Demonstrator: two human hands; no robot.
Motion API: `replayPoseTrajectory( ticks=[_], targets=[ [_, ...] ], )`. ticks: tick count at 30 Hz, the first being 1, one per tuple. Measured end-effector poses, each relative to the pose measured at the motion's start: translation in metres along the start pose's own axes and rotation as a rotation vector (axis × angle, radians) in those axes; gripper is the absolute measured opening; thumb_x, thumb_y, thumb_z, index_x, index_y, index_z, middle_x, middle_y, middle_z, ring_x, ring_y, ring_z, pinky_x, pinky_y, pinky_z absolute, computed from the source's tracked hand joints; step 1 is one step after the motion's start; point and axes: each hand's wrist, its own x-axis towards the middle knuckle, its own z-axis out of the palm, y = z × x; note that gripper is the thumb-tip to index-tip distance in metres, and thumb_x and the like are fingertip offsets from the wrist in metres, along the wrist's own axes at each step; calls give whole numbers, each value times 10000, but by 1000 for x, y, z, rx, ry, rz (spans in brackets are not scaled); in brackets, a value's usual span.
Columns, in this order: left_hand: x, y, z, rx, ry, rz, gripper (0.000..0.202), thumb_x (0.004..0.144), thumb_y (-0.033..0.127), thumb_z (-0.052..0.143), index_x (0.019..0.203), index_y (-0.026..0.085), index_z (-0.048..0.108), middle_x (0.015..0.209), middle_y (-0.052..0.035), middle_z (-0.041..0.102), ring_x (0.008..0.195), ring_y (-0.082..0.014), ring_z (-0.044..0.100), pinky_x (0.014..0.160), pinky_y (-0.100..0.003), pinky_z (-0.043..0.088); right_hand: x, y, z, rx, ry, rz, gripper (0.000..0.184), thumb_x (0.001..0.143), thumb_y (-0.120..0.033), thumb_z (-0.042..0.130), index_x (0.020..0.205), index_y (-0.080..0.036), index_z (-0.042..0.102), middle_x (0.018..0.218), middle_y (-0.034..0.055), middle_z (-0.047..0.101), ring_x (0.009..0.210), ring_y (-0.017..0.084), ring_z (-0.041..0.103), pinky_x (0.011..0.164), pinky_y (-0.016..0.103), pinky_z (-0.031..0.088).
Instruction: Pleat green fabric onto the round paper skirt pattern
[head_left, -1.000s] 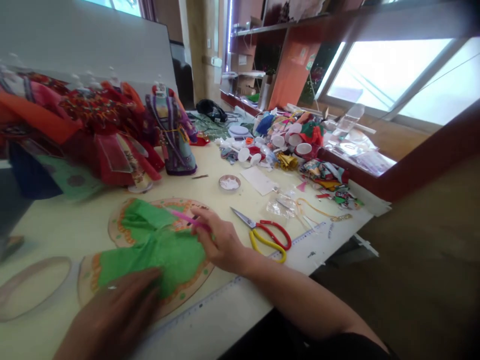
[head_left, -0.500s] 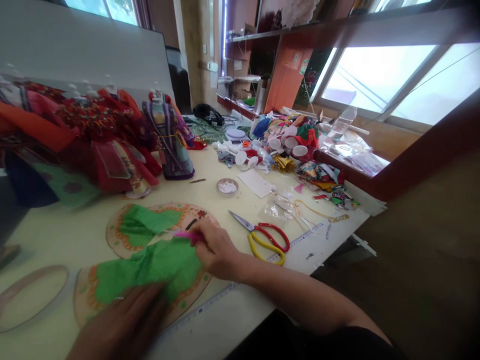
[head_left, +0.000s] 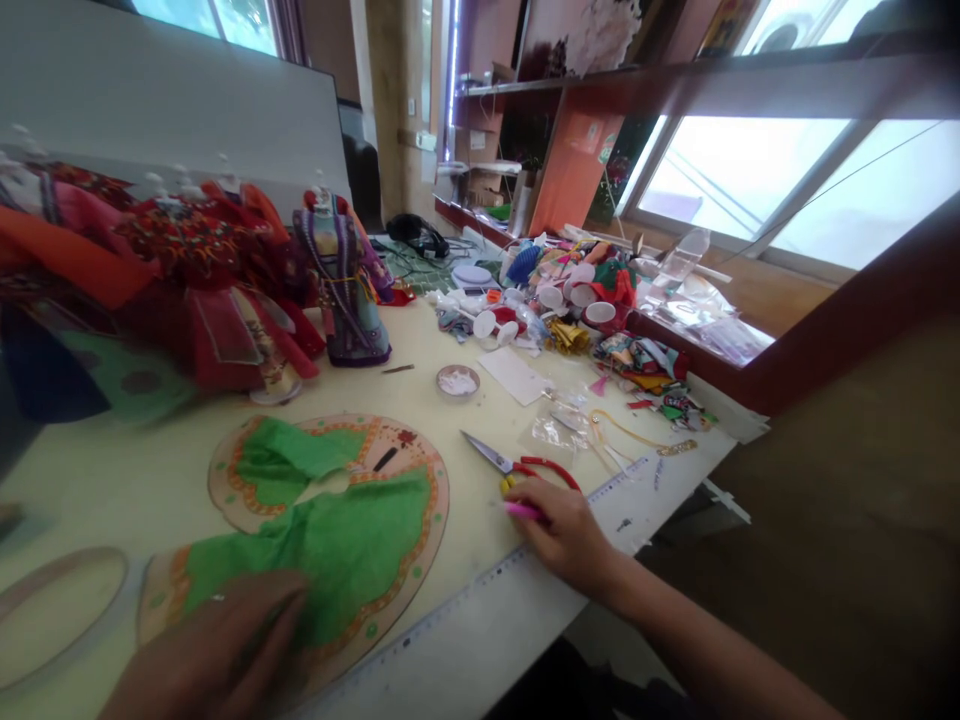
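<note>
A round decorated paper piece lies on the cream table, partly covered by crumpled green crepe paper. My left hand lies on the near left part of the green paper, fingers blurred. My right hand rests by the table's front edge, closed on a thin pink stick. It touches the handles of the red and yellow scissors, which lie flat.
Costumed dolls in red and purple stand at the back left. A small dish, white paper slip, plastic bags, caps and coloured scraps fill the far right. A long ruler runs along the front edge.
My right hand has left the green paper and moved right to the scissors, carrying the pink stick. The green paper now lies flatter.
</note>
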Motion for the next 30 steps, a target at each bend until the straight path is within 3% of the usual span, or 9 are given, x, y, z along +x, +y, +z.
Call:
replayPoseTrajectory(
  ticks=[3, 4, 7, 11, 16, 21, 30],
  targets=[
    [-3, -1, 3, 52, -91, 16, 281, 815, 478, 474, 928, 270, 627, 900, 1, 701, 786, -201, 664, 662, -301, 541, -5, 35, -21, -73, 61, 223, 186, 838, -285, 485, 843, -165, 626, 682, 33, 626, 601, 136, 556, 541, 237, 423],
    [-3, 1, 3, 50, -91, 8, 280, 818, 478, 466, 915, 266, 622, 892, -1, 700, 783, -202, 661, 659, -300, 537, -5, 45, -26, -96, 62, 319, 226, 843, -326, 473, 793, -165, 622, 633, 17, 603, 568, 128, 535, 512, 227, 405],
    [-1, 8, 3, 20, -120, -24, 274, 829, 476, 447, 854, 259, 612, 824, 1, 693, 714, -177, 653, 623, -274, 520, -2, 69, -35, -138, 55, 432, 314, 842, -369, 454, 641, -157, 570, 535, -6, 534, 501, 109, 464, 462, 215, 350],
    [-1, 11, 5, 5, -130, -36, 271, 838, 459, 444, 838, 249, 615, 789, -2, 685, 661, -159, 641, 585, -257, 505, 6, 79, -31, -171, -16, 481, 364, 819, -384, 475, 524, -169, 474, 476, -22, 478, 462, 93, 389, 444, 219, 284],
    [-3, 9, 8, 34, -32, 53, 245, 833, 448, 472, 849, 255, 621, 781, -3, 695, 655, -159, 644, 588, -264, 519, 16, 74, -23, -218, -78, 518, 361, 796, -387, 485, 506, -176, 441, 458, -18, 483, 441, 95, 379, 447, 238, 236],
    [0, 14, 6, 13, 40, 77, 265, 843, 444, 465, 812, 245, 636, 763, -5, 701, 657, -155, 651, 596, -262, 525, 18, 77, -21, -254, -69, 519, 306, 767, -369, 512, 539, -182, 432, 494, -18, 484, 474, 103, 401, 472, 241, 229],
    [6, 30, 8, -19, 53, 154, 220, 848, 389, 486, 823, 226, 631, 769, -13, 702, 671, -152, 657, 611, -254, 521, 11, 82, -15, -206, 9, 466, 283, 793, -368, 475, 581, -197, 400, 548, -21, 462, 537, 122, 411, 513, 252, 293]
  ],
)
